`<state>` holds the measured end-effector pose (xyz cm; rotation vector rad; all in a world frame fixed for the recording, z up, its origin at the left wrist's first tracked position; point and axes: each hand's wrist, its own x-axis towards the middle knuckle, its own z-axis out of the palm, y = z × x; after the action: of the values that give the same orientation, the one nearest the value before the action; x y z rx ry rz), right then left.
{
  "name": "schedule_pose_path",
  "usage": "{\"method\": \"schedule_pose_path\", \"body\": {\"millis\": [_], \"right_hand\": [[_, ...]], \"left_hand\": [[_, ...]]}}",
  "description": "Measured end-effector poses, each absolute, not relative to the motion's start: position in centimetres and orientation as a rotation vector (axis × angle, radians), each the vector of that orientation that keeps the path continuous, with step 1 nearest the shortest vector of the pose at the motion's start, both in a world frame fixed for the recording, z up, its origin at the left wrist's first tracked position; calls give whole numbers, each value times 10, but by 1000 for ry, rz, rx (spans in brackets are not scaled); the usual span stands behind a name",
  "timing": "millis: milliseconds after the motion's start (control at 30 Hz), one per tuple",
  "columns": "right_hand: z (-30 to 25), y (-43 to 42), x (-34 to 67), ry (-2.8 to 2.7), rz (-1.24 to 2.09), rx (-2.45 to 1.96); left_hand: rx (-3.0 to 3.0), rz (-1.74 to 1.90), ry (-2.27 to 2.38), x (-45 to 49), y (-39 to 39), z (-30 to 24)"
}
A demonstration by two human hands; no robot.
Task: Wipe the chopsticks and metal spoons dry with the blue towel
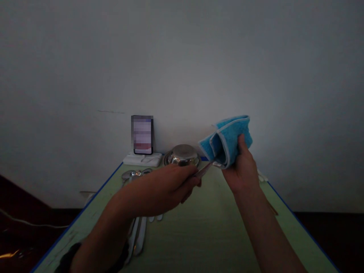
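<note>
My left hand, over the middle of the table, is closed on a thin, flat metal utensil. The utensil's far end goes into the folds of a blue cloth with pale edging, so its kind is hidden. On the right, my right hand grips this folded cloth from below, its thumb lying along the outer side. Both hands are raised above the tabletop, the cloth standing up in front of the wall. Under my left forearm lie several metal spoons, partly covered by the arm, their handles pointing toward me.
An upside-down shiny metal bowl sits at the table's back edge. Left of it, a phone leans upright on a white stand. Pale items lie by the right edge of the green table. A wall rises directly behind.
</note>
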<state>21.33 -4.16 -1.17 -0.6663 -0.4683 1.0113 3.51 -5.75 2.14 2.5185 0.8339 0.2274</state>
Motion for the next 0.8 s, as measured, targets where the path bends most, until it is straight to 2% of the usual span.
{"method": "schedule_pose_path", "body": {"millis": [267, 800], "right_hand": [[-23, -46, 183, -509, 993, -765], [-33, -42, 170, -395, 1209, -689]], "left_hand": [[2601, 403, 884, 37, -57, 19], [2811, 446, 966, 46, -55, 12]]}}
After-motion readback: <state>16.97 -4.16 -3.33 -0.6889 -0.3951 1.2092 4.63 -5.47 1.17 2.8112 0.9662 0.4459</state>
